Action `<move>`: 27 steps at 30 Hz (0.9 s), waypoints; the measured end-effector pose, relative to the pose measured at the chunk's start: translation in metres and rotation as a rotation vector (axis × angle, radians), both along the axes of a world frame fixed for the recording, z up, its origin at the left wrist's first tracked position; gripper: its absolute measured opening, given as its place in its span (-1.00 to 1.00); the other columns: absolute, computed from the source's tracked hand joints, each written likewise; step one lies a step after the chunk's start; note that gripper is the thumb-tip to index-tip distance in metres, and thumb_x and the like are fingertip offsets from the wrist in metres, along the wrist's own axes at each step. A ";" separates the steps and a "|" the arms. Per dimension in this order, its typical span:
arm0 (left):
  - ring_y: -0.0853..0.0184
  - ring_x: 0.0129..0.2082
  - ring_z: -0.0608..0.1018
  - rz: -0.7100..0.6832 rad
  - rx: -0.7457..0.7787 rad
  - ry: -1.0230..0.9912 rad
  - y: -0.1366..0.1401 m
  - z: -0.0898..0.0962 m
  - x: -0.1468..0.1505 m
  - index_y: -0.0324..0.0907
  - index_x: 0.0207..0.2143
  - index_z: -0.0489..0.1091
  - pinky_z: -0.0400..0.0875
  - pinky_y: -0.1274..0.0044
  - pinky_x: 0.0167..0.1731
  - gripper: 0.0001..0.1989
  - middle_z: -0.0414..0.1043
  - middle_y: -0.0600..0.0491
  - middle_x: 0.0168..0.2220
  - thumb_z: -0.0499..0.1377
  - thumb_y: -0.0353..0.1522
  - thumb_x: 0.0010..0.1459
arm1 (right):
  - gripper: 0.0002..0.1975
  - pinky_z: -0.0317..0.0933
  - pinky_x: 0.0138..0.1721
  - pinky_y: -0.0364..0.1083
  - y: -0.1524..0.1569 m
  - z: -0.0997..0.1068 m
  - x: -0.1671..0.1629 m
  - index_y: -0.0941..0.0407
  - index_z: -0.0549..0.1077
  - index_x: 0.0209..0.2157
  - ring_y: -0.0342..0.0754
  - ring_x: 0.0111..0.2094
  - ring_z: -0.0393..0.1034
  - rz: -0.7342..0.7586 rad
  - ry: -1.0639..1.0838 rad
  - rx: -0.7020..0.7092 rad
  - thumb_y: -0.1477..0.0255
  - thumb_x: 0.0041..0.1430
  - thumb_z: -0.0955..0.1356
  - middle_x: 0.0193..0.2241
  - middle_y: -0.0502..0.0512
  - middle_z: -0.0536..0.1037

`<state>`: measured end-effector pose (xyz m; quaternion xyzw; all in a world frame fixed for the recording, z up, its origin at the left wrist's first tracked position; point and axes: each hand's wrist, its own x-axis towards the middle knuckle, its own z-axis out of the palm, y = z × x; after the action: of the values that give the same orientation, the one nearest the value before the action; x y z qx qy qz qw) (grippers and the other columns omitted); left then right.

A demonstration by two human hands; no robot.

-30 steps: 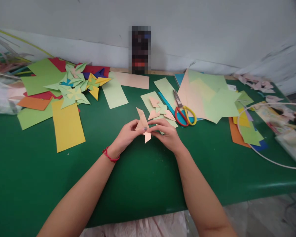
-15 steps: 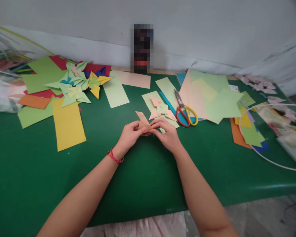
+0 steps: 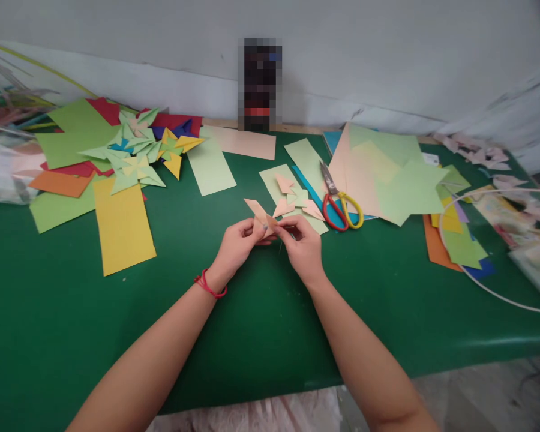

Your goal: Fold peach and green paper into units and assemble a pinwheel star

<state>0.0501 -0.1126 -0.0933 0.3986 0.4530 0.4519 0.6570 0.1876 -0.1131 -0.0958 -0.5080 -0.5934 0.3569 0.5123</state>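
Between both hands, over the green table (image 3: pixel 270 336), is a small folded piece of peach paper (image 3: pixel 258 215) with one flap pointing up and left. My left hand (image 3: pixel 237 244) pinches its lower left part between thumb and fingers. At its right edge my right hand (image 3: pixel 302 243) grips it with thumb and forefinger. Just beyond the hands lies a paper star (image 3: pixel 297 198) with a pale green middle and peach points, resting on light green paper. Scissors (image 3: pixel 335 201) with one red and one yellow handle lie to its right, blades pointing away.
Folded paper stars (image 3: pixel 137 150) and coloured sheets pile up at the left, with a yellow sheet (image 3: pixel 125 228) in front. Large pale green and peach sheets (image 3: pixel 387 174) lie at the right. A white hoop (image 3: pixel 470 279) juts in there. A blurred dark upright object (image 3: pixel 260 84) stands by the wall.
My right hand has shifted slightly and its thumb and forefinger now hold the paper's right edge. The peach paper has turned a little, showing more of its right part.
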 end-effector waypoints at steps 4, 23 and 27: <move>0.24 -0.30 0.55 0.011 0.017 -0.005 0.000 -0.001 0.000 -0.26 -0.35 0.43 0.44 0.38 -0.18 -0.69 0.51 -0.03 -0.33 0.21 -0.18 -0.02 | -0.95 0.31 -0.26 -0.08 -0.001 -0.001 -0.001 0.08 0.40 -0.41 -0.12 -0.36 0.37 -0.037 0.004 -0.026 0.40 0.07 0.33 -0.43 -0.01 0.42; 0.28 -0.30 0.51 0.092 0.054 0.025 -0.002 -0.003 0.005 -0.25 -0.41 0.43 0.45 0.39 -0.22 -0.74 0.46 0.03 -0.38 0.20 -0.21 -0.01 | -0.90 0.29 -0.22 -0.06 -0.004 -0.004 -0.008 0.08 0.38 -0.39 -0.11 -0.33 0.37 -0.104 0.046 -0.077 0.35 0.09 0.31 -0.40 0.00 0.43; 0.29 -0.31 0.51 0.090 0.051 0.034 -0.002 -0.001 0.006 -0.25 -0.42 0.42 0.45 0.40 -0.23 -0.73 0.46 0.02 -0.39 0.20 -0.19 -0.02 | -0.88 0.29 -0.21 -0.05 -0.003 -0.005 -0.007 0.08 0.37 -0.39 -0.10 -0.33 0.37 -0.104 0.060 -0.098 0.32 0.09 0.31 -0.42 0.01 0.43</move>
<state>0.0557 -0.1144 -0.0941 0.4021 0.4701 0.4853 0.6179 0.1804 -0.1163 -0.1008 -0.5518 -0.5325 0.3732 0.5223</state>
